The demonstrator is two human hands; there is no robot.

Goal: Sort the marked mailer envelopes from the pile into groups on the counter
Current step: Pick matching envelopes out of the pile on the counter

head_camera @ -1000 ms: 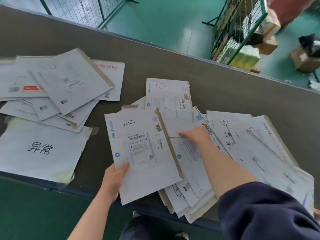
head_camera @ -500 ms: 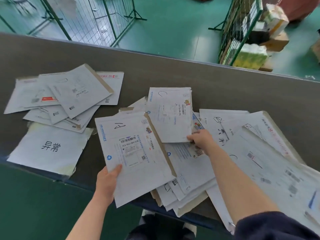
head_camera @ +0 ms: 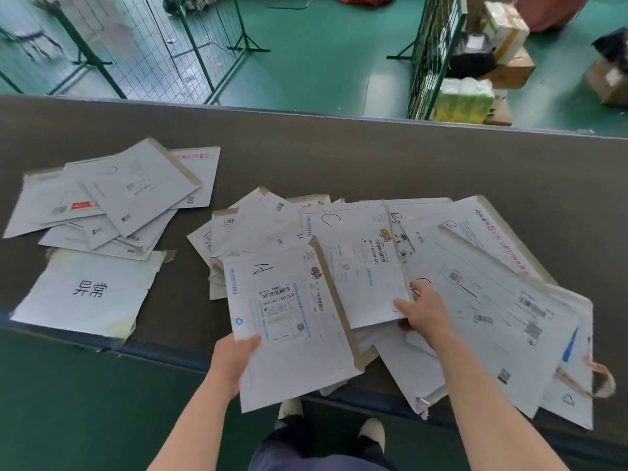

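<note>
2 hands, 2 envelopes over the pile

Both hands grip marked mailers above the near edge of the grey counter. The left hand holds the envelope marked A by its near left corner, thumb on top and fingers curled underneath; that envelope is tilted and hangs partly past the counter's near edge. The right hand pinches the near right corner of the envelope marked C, thumb on its face, the other fingers tucked under. This envelope lies just right of the A one, and its left edge is hidden behind it.

Under and around them sprawls the unsorted pile, spreading right, with a large mailer on top. Behind the A envelope, a small group of envelopes lies on the counter. Well apart at far left sits another group, overlapping loosely. Near it, a white sheet with 2 black characters is taped at the counter's near edge.
</note>
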